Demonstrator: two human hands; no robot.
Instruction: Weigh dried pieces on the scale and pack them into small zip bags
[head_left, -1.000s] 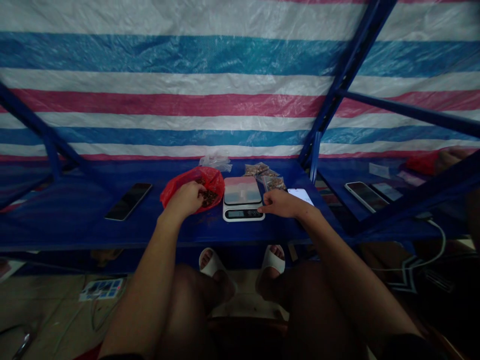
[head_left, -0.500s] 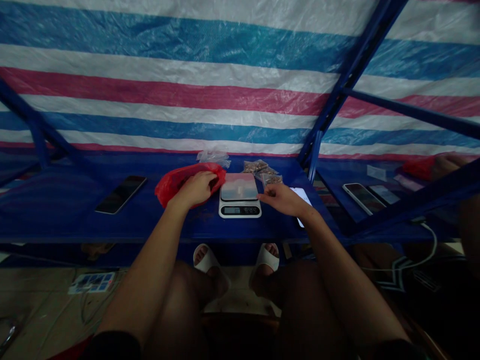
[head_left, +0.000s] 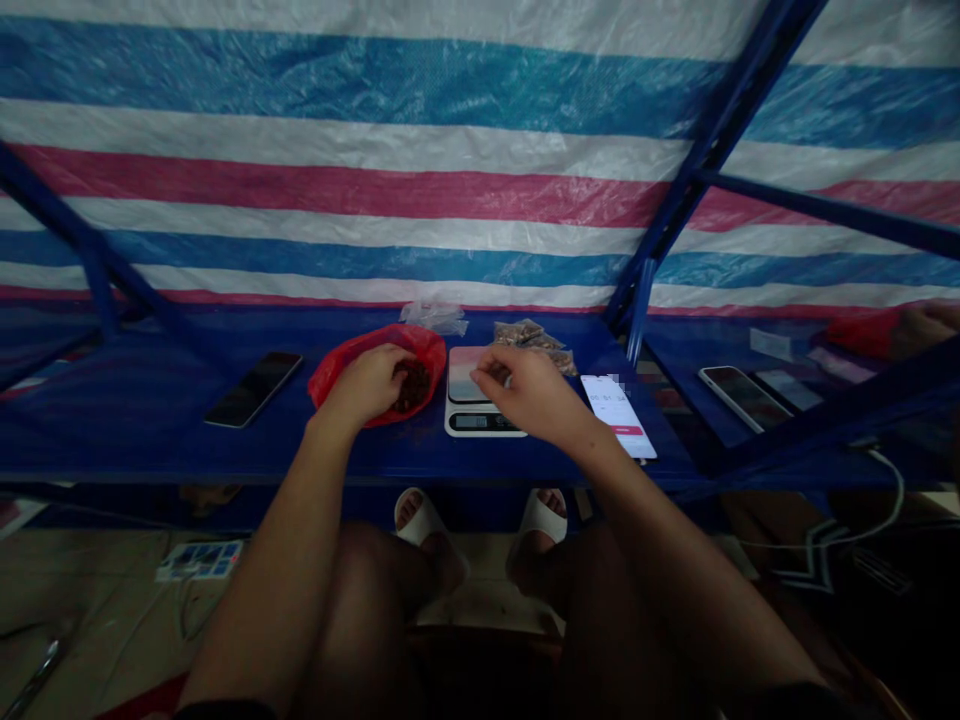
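Note:
My left hand (head_left: 373, 382) is inside the mouth of a red plastic bag (head_left: 327, 372), its fingers curled at a heap of small dark brown pieces (head_left: 414, 386). Whatever those fingers hold is hidden. Over the plate of a white kitchen scale (head_left: 460, 380) hovers my right hand (head_left: 529, 388), thumb and fingers pinched together. Anything in that pinch is too small to make out. The right hand covers part of the scale's plate and display. Just behind it lie small clear bags filled with brown bits (head_left: 517, 333).
Crumpled clear plastic bags (head_left: 435, 318) lie behind the scale. A lit phone (head_left: 619, 415) is to its right, a dark phone (head_left: 255, 388) far left. Blue posts (head_left: 637, 300) rise from the blue table (head_left: 150, 440). At far right, another person's hand (head_left: 926, 328) is near a red bag.
My right hand has moved left from the scale's right edge to above its plate. My left hand has shifted slightly left, and the brown pieces in the red bag now show.

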